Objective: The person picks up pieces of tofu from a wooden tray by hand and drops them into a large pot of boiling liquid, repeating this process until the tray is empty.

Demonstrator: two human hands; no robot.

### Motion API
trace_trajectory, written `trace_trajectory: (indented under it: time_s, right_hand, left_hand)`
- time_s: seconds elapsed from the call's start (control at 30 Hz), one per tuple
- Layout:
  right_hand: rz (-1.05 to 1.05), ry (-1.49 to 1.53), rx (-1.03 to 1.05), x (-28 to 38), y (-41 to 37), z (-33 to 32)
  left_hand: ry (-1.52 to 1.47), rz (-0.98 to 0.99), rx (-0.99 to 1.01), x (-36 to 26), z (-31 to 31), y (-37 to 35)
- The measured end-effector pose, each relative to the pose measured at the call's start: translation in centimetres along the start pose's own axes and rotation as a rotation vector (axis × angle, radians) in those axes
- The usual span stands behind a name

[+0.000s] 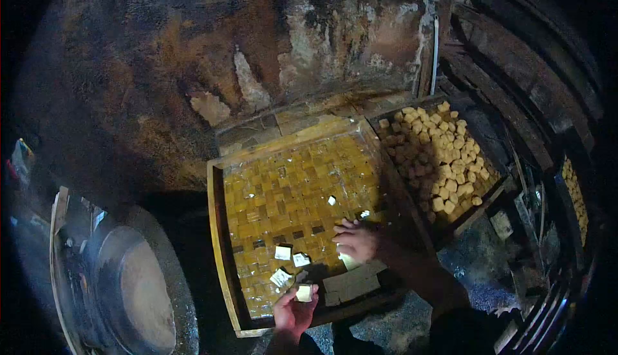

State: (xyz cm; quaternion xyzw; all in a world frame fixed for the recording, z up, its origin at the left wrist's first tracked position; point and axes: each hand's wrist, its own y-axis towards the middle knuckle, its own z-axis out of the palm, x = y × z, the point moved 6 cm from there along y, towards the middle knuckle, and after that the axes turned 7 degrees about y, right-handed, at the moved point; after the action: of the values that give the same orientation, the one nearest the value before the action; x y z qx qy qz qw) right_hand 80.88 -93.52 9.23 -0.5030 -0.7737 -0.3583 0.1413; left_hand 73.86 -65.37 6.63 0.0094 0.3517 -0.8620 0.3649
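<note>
My left hand (294, 311), at the front edge of a wooden-framed woven tray (277, 207), is closed around a pale tofu block (304, 292). Just beyond it, several white tofu pieces (282, 252) lie loose on the weave. My right hand (358, 242) reaches over the right part of the tray with its fingers stretched out and apart. Partly under that hand is another white block (349, 261); whether the palm presses on it cannot be made out. Between the hands, a pale flat slab (351, 285) lies along the tray's near side.
A second tray, at the right, bears many golden-brown cubes (454, 162). To the left stands a large round pan (183, 290) with cloudy contents. Behind the trays rises a stained wall (161, 97). More cubes (575, 194) show at the far right, near dark beams.
</note>
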Motion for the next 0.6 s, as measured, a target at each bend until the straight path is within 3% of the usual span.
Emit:
trace_trajectory:
  time_s: [0.03, 0.1, 0.2, 0.23, 0.27, 0.33, 0.37, 0.43, 0.47, 0.57, 0.6]
  right_hand:
    - [-0.222, -0.232, -0.088, 1.7, -1.2, -0.1]
    - [-0.134, -0.205, -0.052, 0.7, -2.7, 1.0]
    - [0.049, -0.212, 0.269, 1.4, -3.5, 1.8]
    - [0.05, -0.223, 0.26, 2.1, -2.5, 0.7]
    - [0.134, -0.084, 0.227, 2.1, -1.5, -0.4]
    - [0.204, 0.345, 0.141, -0.5, -1.0, 0.4]
    - [0.205, 0.345, 0.134, -0.3, -0.6, 0.0]
    - [0.367, 0.281, 0.55, -0.7, -1.0, 1.4]
    - [0.101, 0.029, 0.511, 1.0, -1.8, 1.8]
    - [0.053, -0.133, 0.473, 3.6, -4.2, 1.4]
    - [-0.005, -0.022, 0.327, 1.8, -6.6, 3.7]
  left_hand:
    - [-0.022, -0.04, 0.004, 0.3, 0.7, -0.2]
    - [0.07, -0.007, 0.031, 1.0, 0.6, 0.4]
    - [0.14, 0.034, 0.067, 3.0, -2.4, 1.7]
    - [0.126, 0.048, 0.105, 3.1, -2.4, 2.6]
    - [0.136, 0.004, 0.014, 3.1, -1.7, 2.1]
    - [0.149, 0.025, 0.03, 3.2, -0.9, 2.0]
    - [0.154, 0.044, 0.029, 3.1, -0.8, 1.8]
    - [0.167, 0.042, 0.027, 3.3, -0.7, 1.8]
    - [0.157, 0.039, 0.004, 3.3, -0.7, 1.7]
    - [0.174, 0.069, 0.013, 3.1, 0.2, 1.7]
    - [0.195, 0.098, 0.023, 3.1, 0.4, 1.6]
